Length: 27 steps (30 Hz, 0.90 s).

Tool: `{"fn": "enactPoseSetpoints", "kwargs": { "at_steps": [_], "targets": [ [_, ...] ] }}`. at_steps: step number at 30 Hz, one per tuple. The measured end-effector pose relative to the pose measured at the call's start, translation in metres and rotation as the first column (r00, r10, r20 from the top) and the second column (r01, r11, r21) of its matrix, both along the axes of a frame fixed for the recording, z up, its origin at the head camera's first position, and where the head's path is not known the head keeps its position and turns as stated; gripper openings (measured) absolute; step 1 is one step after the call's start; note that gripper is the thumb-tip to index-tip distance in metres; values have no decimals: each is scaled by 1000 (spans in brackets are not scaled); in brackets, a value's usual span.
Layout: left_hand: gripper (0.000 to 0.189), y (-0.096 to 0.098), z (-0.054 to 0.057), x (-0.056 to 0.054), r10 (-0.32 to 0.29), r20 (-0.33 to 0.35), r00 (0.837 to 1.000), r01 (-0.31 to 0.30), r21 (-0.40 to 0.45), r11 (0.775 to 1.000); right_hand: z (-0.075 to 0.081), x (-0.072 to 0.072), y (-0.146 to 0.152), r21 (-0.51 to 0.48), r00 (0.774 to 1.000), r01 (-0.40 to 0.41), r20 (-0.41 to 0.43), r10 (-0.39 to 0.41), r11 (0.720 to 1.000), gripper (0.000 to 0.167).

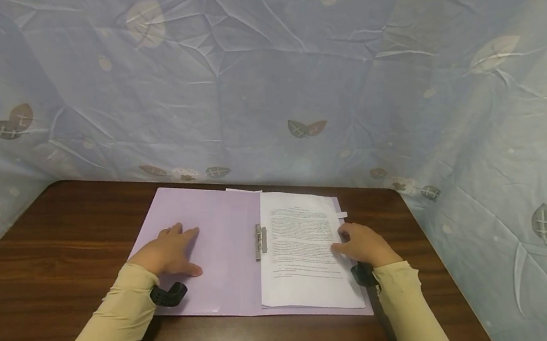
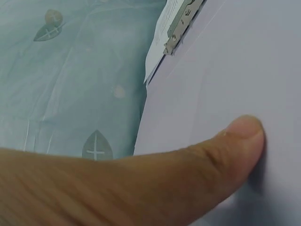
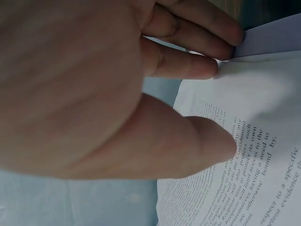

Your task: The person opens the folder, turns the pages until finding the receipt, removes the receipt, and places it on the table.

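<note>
Lower centre, white printed sheets [image 1: 305, 234] in a lilac folder [image 1: 227, 253] should flex easily — best held by the right edge; left hand [image 1: 168, 252], right hand [image 1: 365, 244] — fingers apart.

A person's left arm [image 1: 97, 330] and right arm [image 1: 410, 309], in pale yellow sleeves [image 1: 133, 293] down to the wrists, slant inward and forward from the lower corners of the head view. The left hand [image 1: 169, 253] is palm down, its fingers spread and its thumb [image 2: 207, 160] stretched out toward the other hand. The right hand [image 1: 366, 245] is turned inward, well apart from the left, with three nearly straight fingers [image 3: 193, 66] visible from the wrist and the thumb held away from them.
</note>
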<state>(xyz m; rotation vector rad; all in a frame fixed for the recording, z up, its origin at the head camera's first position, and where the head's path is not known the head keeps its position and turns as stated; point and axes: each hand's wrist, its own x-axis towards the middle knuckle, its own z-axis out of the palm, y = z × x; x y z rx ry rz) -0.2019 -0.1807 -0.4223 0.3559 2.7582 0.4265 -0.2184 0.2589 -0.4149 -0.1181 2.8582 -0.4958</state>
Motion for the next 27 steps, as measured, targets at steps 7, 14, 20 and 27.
{"fn": "enactPoseSetpoints", "kwargs": {
  "at_steps": [7, 14, 20, 27],
  "targets": [
    [102, -2, 2, 1, 5, 2, 1000, -5, 1, 1000, -4, -5, 2, -87, 999, 29, 16, -28, 996, 64],
    [100, 1, 6, 3, -1, -4, 1000, 1, -6, 1000, -8, -22, 11, -138, 999, 33, -5, -34, 990, 62],
    [98, 1, 6, 5, 3, -1, 1000, -3, 5, 1000, -4, -41, 16, -225, 997, 72, 31, -67, 972, 61],
    [100, 1, 5, 4, 11, -5, 1000, -11, 6, 1000, 1, -51, 19, -391, 983, 166, 144, -117, 905, 56]
  ]
}}
